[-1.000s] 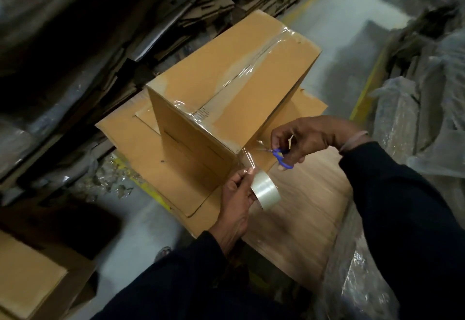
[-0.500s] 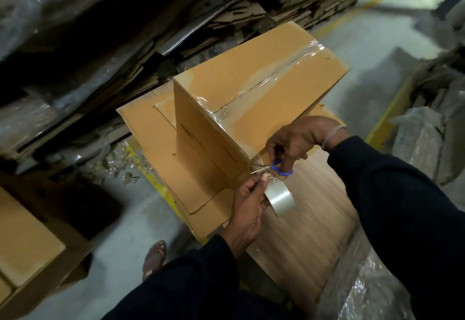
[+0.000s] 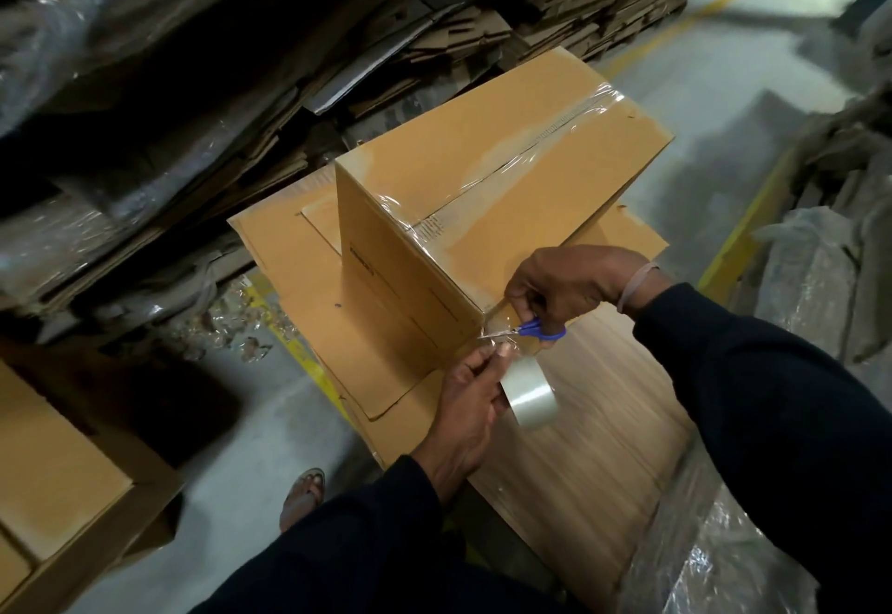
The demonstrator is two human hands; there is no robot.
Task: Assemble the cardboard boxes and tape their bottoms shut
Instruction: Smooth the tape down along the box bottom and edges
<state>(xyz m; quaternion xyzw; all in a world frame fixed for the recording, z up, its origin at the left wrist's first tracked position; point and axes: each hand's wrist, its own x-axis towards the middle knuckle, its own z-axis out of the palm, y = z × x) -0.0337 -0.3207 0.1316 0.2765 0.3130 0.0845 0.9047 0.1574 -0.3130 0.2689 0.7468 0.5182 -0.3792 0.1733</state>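
Grey concrete floor (image 3: 251, 439) with a yellow painted line surrounds a wood-grain board (image 3: 593, 459), on which lie flattened cardboard sheets (image 3: 309, 285). On these sheets stands an assembled cardboard box (image 3: 463, 188), bottom side up; its long axis runs from the near corner by the hands away toward the upper right. A strip of clear glossy tape (image 3: 507, 169) follows the centre seam along that axis, wrinkled at both ends, and folds over the near edge. The box is smooth tan corrugated board, rectangular, with sharp creases. At the near corner, the left hand (image 3: 470, 401) grips a roll of clear tape (image 3: 528, 394), thumb and fingers curled round it, with a short length of film stretched up to the box. The right hand (image 3: 564, 287) holds blue-handled scissors (image 3: 531, 329), fingers through the loops, metal blades pointing left at the taut film. Stacks of flattened cardboard (image 3: 555, 0), partly in plastic wrap, fill the background; another tan box (image 3: 53, 483) sits at lower left.
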